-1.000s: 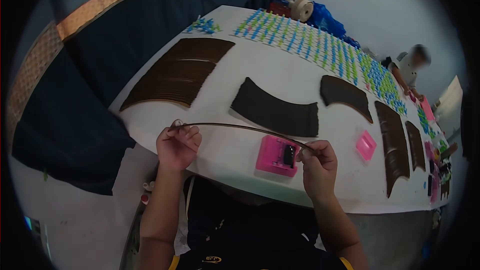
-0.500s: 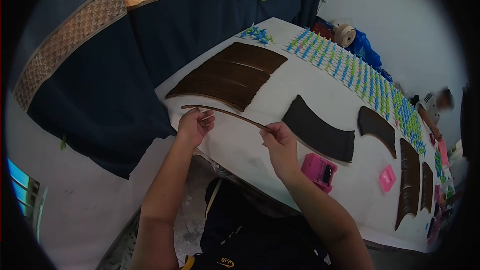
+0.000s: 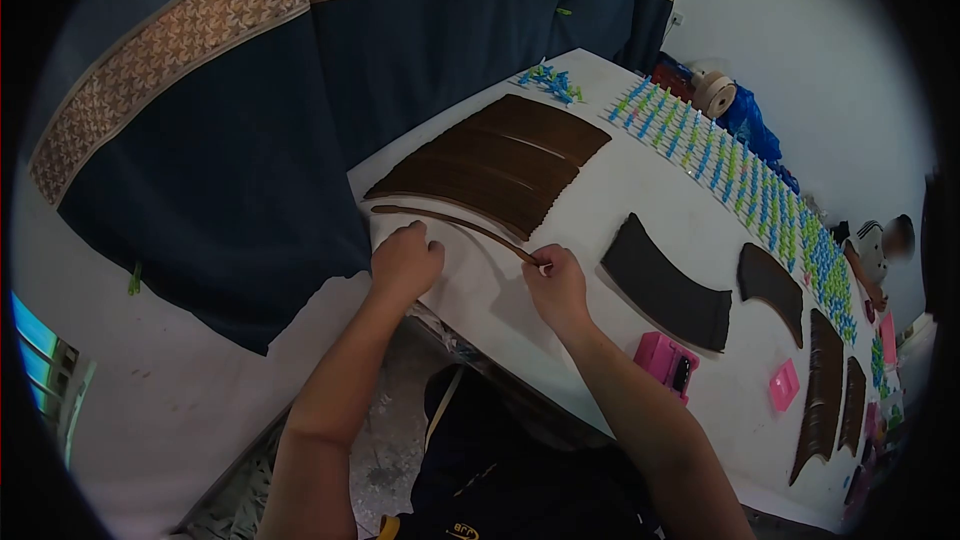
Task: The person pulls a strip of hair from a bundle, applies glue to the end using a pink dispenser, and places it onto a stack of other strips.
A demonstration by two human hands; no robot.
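A thin, curved brown strip [image 3: 462,224] lies along the near edge of a large ribbed brown sheet [image 3: 480,155] on the white table. My right hand [image 3: 557,290] pinches the strip's right end between thumb and fingers. Just below the strip's left part, my left hand [image 3: 408,265] rests near the table edge, its fingers curled in and apart from the strip. Its fingertips are partly hidden, and nothing shows in them.
Dark curved pieces [image 3: 668,285] and long brown pieces [image 3: 822,395] lie to the right. Near me are a pink box [image 3: 664,365] and a pink tray [image 3: 784,384]. Rows of blue and green pegs [image 3: 715,155] line the far side. Another person [image 3: 872,255] is at the far right.
The strip has come down beside the brown sheet. My left hand has let go of its left part and curled its fingers. The camera view has shifted slightly.
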